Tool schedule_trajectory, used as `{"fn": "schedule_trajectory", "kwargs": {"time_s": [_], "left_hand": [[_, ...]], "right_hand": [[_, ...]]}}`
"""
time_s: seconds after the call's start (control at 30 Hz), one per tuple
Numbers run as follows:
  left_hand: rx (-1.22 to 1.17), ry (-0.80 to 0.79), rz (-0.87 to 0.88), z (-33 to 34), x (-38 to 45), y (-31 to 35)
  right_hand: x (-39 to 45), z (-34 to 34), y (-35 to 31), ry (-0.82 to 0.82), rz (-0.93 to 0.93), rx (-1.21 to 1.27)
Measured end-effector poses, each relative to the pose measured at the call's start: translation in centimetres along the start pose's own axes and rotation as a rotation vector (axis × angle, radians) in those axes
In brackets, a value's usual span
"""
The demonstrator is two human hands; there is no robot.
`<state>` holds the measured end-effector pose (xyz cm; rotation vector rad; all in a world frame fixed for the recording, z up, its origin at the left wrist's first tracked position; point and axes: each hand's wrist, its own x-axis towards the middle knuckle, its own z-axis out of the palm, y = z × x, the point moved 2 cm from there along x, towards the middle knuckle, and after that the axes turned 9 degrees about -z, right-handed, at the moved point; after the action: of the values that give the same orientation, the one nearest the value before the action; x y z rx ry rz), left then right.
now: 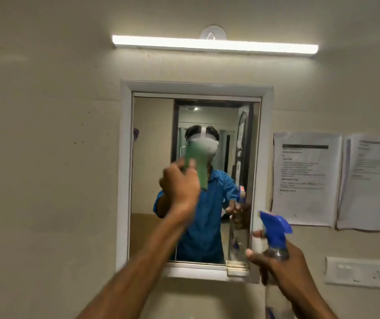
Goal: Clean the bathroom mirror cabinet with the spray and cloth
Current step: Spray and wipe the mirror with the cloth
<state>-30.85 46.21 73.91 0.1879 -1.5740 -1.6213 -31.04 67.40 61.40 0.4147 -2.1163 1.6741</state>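
The mirror cabinet (125, 171) hangs on the wall straight ahead, white-framed, its glass (152, 157) reflecting a person in a blue shirt. My left hand (179, 183) is raised in front of the middle of the glass and grips a green cloth (37, 161) that sticks up from the fist, blurred. My right hand (283, 270) is at the cabinet's lower right corner, gripping a clear spray bottle (276, 231) by the neck. Its blue trigger head has the nozzle facing left toward the mirror.
A lit tube light (214, 46) runs above the cabinet. Two printed sheets (306, 178) are stuck on the wall to the right. A white switch plate (359, 271) sits below them. Bare beige wall lies to the left.
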Motion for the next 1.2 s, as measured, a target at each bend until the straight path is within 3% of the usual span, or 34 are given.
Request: {"fn": "schedule_trajectory", "kwargs": {"time_s": [0.13,0.2,0.33,0.47,0.8,1.2], "left_hand": [[0.035,0.438,0.269,-4.7,6.6,7.5],[0.134,0.524,0.342,-5.3,9.3,9.0],[0.356,0.413,0.341,-3.5,12.1,8.2],[0.330,0.401,0.305,-2.2,12.8,7.8],[0.266,0.374,0.218,-2.7,13.1,8.8],[0.283,0.370,0.234,1.4,10.8,9.2]], "right_hand": [[2.7,2.6,-7.5,-0.145,-0.159,0.111],[4.7,4.0,-10.7,-0.223,-0.206,0.156],[9.2,7.4,-16.3,-0.353,-0.191,0.306],[12.4,10.8,-20.7,-0.472,-0.144,0.321],[14.8,14.2,-22.4,-0.327,-0.146,0.070],[15.8,9.1,-20.4,-0.225,-0.153,0.120]]}}
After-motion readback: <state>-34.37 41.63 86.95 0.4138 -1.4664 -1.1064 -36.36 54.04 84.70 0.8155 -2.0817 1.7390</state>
